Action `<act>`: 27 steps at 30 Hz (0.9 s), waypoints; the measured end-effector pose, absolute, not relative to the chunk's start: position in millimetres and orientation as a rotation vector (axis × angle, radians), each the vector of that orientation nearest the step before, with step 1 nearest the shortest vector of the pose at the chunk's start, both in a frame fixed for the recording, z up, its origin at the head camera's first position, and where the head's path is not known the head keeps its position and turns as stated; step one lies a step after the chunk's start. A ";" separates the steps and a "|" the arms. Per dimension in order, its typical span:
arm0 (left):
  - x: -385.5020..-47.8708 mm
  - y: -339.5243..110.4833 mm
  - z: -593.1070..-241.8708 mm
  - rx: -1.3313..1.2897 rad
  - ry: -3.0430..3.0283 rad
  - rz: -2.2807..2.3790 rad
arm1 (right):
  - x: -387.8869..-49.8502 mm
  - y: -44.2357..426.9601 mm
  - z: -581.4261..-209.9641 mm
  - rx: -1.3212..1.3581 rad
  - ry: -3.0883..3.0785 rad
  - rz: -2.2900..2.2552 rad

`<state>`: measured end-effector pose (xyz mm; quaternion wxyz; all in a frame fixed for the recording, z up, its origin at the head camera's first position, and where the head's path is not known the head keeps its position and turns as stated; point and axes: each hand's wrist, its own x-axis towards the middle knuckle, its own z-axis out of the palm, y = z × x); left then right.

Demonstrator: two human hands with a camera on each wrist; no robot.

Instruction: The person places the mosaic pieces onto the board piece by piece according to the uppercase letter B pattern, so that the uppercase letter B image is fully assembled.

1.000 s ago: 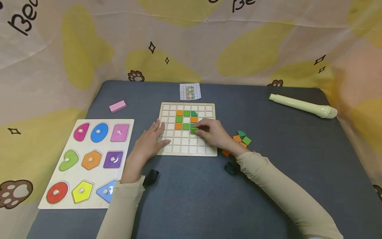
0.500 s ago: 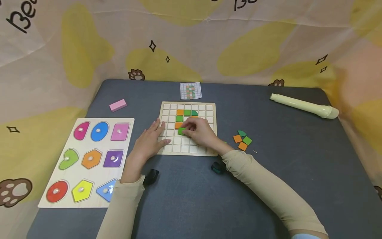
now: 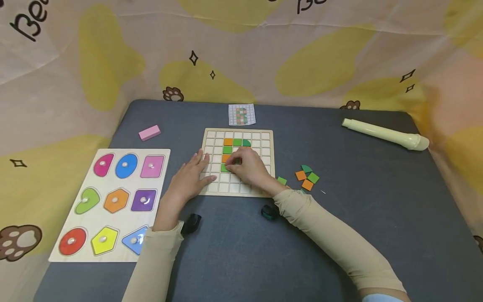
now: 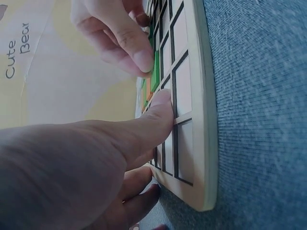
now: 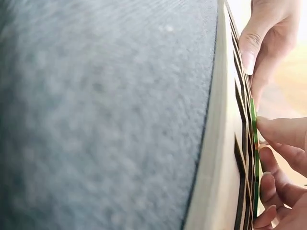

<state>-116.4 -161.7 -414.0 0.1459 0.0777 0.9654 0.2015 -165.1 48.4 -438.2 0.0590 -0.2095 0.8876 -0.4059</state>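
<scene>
A wooden grid board (image 3: 235,189) lies flat on the table, with orange and green tiles in several cells. My left hand (image 3: 187,178) rests with spread fingers on the board's left edge, its thumb on the grid. With thumb and fingertips my right hand (image 3: 249,167) pinches a green square tile (image 3: 224,168) at the cell below an orange tile (image 3: 225,158). In the left wrist view that green tile (image 4: 155,72) stands slightly tilted against the grid under the fingertips. The right hand hides some tiles in the middle of the board.
Loose orange and green tiles (image 3: 307,184) lie right of the board. A small pattern card (image 3: 242,115) lies behind it. At left are a knobbed shape puzzle (image 3: 113,222) and a pink block (image 3: 149,133); a pale green microphone-shaped object (image 3: 385,133) lies at right.
My right hand has moved left across the board with the green tile, from the right side of the pattern to its left column. The left hand has stayed in place.
</scene>
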 end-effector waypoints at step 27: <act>-116.1 -161.1 -412.5 0.226 2.769 0.589 | -174.5 159.2 -423.5 -0.423 2.612 -1.162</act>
